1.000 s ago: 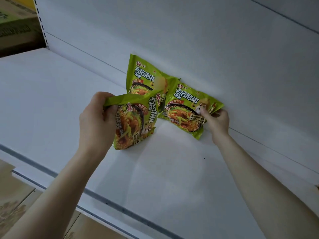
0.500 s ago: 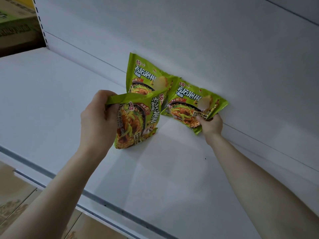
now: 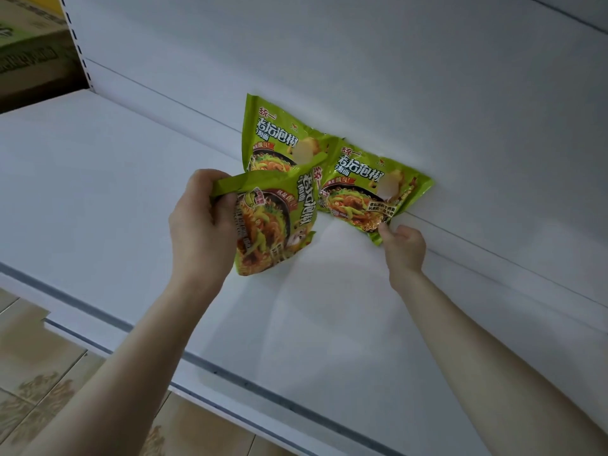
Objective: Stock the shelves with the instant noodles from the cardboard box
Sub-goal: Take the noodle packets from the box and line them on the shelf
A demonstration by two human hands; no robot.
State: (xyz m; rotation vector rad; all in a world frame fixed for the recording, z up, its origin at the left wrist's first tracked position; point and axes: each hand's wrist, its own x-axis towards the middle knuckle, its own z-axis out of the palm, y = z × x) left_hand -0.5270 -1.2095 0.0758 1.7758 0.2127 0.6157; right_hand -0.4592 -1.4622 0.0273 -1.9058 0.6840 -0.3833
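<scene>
Right hand (image 3: 403, 246) slid to packet (image 3: 368, 189) corner; white shelf (image 3: 98, 192), tiled floor (image 3: 33, 373).

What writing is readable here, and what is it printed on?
"统一": top corner of rear packet and right packet.
"老坛泡椒": large, on both; sideways on front packet.
"牛肉面": beneath it on both.
"就是酸爽!": red banner, right packet.
Smaller print on packets, cardboard box print: too blurred.

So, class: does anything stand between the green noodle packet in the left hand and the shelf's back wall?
Yes: another green plastic noodle packet leans on the white back wall directly behind the held packet in the left hand.
</scene>
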